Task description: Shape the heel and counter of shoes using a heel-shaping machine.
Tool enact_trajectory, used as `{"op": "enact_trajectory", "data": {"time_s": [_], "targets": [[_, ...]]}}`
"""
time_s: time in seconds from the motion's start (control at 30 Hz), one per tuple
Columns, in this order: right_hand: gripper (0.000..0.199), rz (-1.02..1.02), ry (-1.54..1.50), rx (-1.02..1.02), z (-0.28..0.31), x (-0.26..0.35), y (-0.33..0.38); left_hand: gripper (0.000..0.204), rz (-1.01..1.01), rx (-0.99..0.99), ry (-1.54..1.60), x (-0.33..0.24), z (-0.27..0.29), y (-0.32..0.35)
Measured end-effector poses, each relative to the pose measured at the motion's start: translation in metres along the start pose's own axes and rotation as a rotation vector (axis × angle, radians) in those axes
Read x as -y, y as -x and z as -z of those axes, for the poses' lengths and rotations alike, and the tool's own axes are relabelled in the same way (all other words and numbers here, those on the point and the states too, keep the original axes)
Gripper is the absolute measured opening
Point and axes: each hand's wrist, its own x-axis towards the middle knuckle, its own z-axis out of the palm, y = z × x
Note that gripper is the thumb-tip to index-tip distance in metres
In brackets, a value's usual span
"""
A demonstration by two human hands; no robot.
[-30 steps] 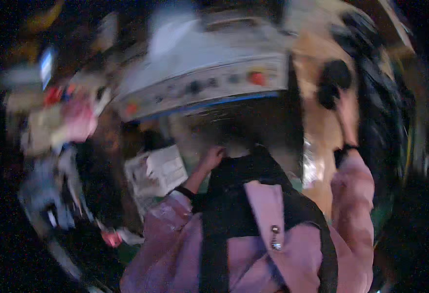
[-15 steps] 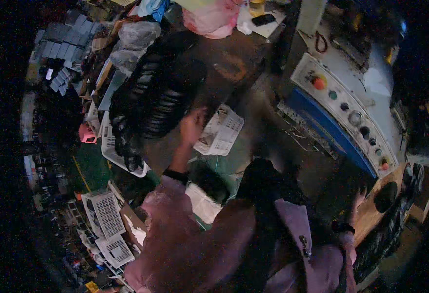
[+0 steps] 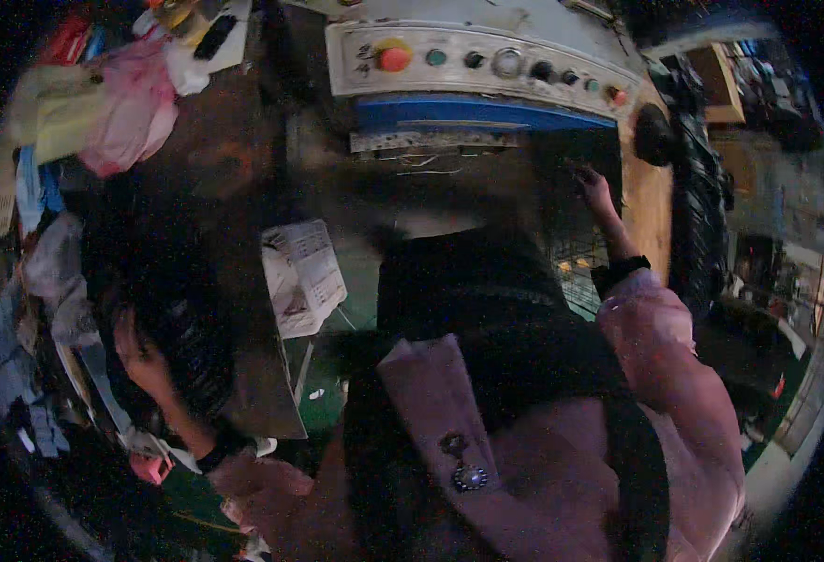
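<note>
Dim workshop light is hanging over a crowded bench (image 3: 243, 178), dark and scuffed, with clutter crowding in from nine o'clock round to eleven. Up at twelve o'clock a machine's grey control panel (image 3: 477, 61) is stretching across the top, a red push button (image 3: 393, 58) sitting at its left end and a row of smaller knobs running off toward one o'clock above a blue strip (image 3: 477, 112).

Left hand (image 3: 140, 356) is reaching out at nine o'clock, fingers pressing down onto a stack of dark ribbed parts (image 3: 182, 328); the blur and shadow are too heavy to tell whether it is gripping them or just resting on top. Just beside that stack, toward the centre, a printed paper sheet (image 3: 301, 276) is lying flat on the bench.

Right hand (image 3: 594, 187) is stretching up at one o'clock, fingers loosely spread and holding nothing, hovering in the dark opening below the panel. A black wristband (image 3: 623, 272) is showing at the pink sleeve (image 3: 665, 347). Beyond it, at two o'clock, a tall pile of black parts (image 3: 697, 187) is standing on a wooden board (image 3: 651, 201).

Over at ten o'clock a pink plastic bag (image 3: 135, 112) is slumping beside a yellowish cloth (image 3: 51, 117).
</note>
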Motion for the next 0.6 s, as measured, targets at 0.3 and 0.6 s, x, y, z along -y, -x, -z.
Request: {"op": "enact_trajectory", "data": {"time_s": [0.3, 0.6], "targets": [[0.033, -0.291, -0.093, -0.047, 0.009, -0.058, 0.035, 0.027, -0.116, 0.568, -0.189, 0.063, 0.000, -0.015], [0.033, -0.267, -0.352, 0.076, -0.014, 0.005, 0.079, 0.024, 0.304, 0.568, 0.610, 0.069, 0.013, -0.059]]}}
